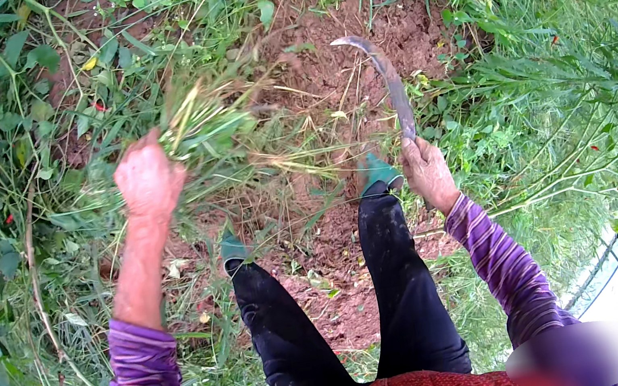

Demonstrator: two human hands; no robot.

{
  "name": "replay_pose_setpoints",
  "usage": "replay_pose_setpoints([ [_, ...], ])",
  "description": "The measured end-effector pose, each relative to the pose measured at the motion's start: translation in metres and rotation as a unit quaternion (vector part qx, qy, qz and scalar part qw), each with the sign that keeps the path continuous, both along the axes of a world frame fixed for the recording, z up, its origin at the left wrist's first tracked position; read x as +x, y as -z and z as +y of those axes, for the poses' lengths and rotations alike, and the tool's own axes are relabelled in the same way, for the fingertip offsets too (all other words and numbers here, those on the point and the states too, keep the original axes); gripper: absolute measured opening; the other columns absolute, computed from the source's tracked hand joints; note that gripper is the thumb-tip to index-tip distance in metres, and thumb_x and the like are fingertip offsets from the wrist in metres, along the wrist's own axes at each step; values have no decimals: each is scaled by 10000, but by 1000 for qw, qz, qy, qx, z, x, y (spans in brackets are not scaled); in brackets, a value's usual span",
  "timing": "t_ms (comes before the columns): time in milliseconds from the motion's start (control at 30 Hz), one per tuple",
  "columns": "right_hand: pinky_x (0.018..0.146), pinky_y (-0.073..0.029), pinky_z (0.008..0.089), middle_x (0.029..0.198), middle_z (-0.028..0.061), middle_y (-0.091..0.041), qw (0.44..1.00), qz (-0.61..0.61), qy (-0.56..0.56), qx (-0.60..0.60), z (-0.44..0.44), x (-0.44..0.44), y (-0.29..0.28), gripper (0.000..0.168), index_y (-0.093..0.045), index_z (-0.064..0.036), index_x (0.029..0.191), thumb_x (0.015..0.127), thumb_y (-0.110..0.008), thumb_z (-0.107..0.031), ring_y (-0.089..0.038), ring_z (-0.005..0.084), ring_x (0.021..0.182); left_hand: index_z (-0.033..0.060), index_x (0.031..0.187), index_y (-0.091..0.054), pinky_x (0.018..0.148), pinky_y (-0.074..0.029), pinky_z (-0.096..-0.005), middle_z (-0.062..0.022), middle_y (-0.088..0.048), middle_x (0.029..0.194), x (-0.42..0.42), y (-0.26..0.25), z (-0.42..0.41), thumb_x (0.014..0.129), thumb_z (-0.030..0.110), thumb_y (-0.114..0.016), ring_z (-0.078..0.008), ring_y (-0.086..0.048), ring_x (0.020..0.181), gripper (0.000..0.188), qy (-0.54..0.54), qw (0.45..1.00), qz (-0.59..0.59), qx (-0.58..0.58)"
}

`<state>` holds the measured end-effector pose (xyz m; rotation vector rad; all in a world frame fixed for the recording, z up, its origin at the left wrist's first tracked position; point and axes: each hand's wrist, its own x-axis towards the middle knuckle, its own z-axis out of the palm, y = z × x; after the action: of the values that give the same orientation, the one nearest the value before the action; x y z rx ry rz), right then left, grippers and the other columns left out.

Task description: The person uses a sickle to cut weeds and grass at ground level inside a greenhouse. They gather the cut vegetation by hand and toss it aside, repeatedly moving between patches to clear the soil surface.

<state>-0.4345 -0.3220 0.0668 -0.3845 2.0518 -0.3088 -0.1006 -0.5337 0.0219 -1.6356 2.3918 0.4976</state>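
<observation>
My left hand (pixel 149 173) is closed around a bunch of cut grass and weeds (pixel 204 118), whose stems and blades spread to the right and look partly blurred. In my right hand (pixel 426 170) is a sickle (pixel 394 83), held near the base of its blade. The curved, worn blade points away from me, its tip bending to the left over bare soil. My fist hides most of the handle. Loose grass stems lie over the ground between my two hands.
Reddish-brown soil (pixel 343 304) shows between my legs and ahead. Green shoes (pixel 380 173) and dark trousers are below me. Dense grass and leafy weeds (pixel 511 79) with small red fruits or flowers grow on both sides. A long bare stem (pixel 33 264) curves at left.
</observation>
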Motion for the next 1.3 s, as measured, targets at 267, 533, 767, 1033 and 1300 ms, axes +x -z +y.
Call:
replay_pose_setpoints([
  [267, 359, -288, 212, 535, -58, -375, 987, -69, 132, 58, 25, 60, -30, 274, -474, -95, 778, 936, -448, -317, -343, 45, 398, 13, 930, -580, 785, -473, -392, -136, -615, 888, 221, -84, 54, 567, -37, -564, -289, -587, 837, 366, 155, 980, -125, 6],
  [533, 351, -276, 203, 550, -63, -364, 973, -76, 180, 120, 57, 64, -36, 263, -470, -115, 796, 926, -452, -344, -337, 45, 396, 53, 1003, -597, 774, -452, -446, -181, -613, 914, 317, -83, 150, 627, 188, -667, -369, -563, 875, 405, -139, 922, -278, 231],
  [767, 348, -292, 222, 570, -45, -377, 960, -13, 243, 139, 59, 59, -20, 146, -437, -153, 939, 925, -449, -298, -362, 63, 415, 82, 925, -570, 840, -408, -479, -141, -597, 979, 412, -76, 176, 722, 185, -623, -340, -522, 1015, 234, -258, 822, -452, 229],
  [1033, 543, -437, 375, 777, 149, -554, 983, 38, 9, 178, 161, 88, 143, 255, -456, -74, 1095, 940, -392, -266, -540, 292, 635, 69, 1228, -480, 997, -292, -467, -101, -507, 1270, 297, -31, 109, 678, 186, -710, -311, -455, 1152, 608, 8, 923, -342, 177],
  [1300, 460, -359, 377, 599, 5, -427, 892, -181, 393, 129, 107, 162, 82, 241, -490, -126, 911, 941, -436, -359, -429, 154, 510, 49, 1079, -588, 937, -348, -400, -113, -632, 1049, 78, 36, 116, 816, 187, -579, -220, -579, 969, 297, 94, 993, -8, -65],
])
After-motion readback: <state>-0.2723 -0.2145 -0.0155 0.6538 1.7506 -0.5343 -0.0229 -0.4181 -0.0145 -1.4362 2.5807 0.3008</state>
